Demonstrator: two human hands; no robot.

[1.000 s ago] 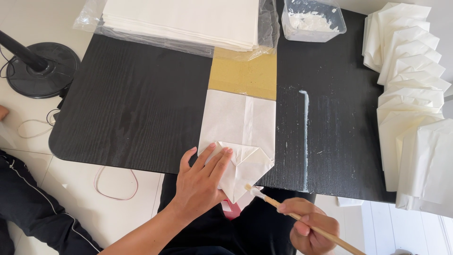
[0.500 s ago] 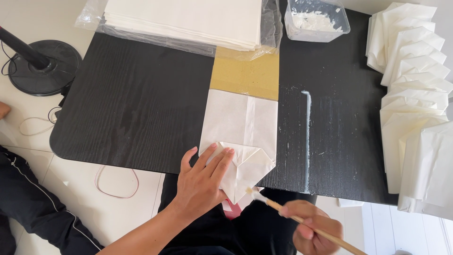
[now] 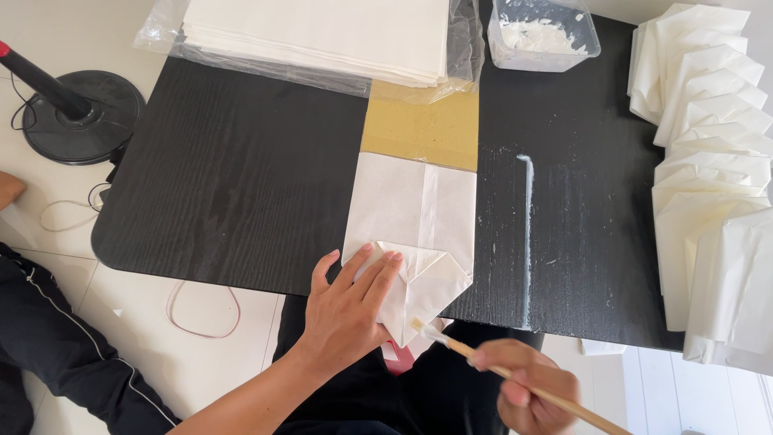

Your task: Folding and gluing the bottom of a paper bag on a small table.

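A white paper bag point(image 3: 415, 213) lies flat at the near edge of the black table point(image 3: 241, 185), its folded bottom end hanging over the edge. My left hand point(image 3: 350, 310) presses flat on that folded bottom, fingers spread. My right hand point(image 3: 527, 395) grips a wooden-handled brush point(image 3: 499, 370); the bristle tip touches the lowest corner of the folded paper. A tan cardboard sheet point(image 3: 419, 129) lies under the bag's far end.
A stack of white paper in clear plastic point(image 3: 322, 36) sits at the back. A clear tub of white paste point(image 3: 543, 36) stands at back right. Several folded white bags point(image 3: 708, 161) pile along the right edge. A white paste streak point(image 3: 527, 234) marks the table. A black fan base point(image 3: 76, 113) stands left.
The brush tip has stayed at the folded flap's lower corner, shifting slightly. My left hand keeps pressing the fold in the same place.
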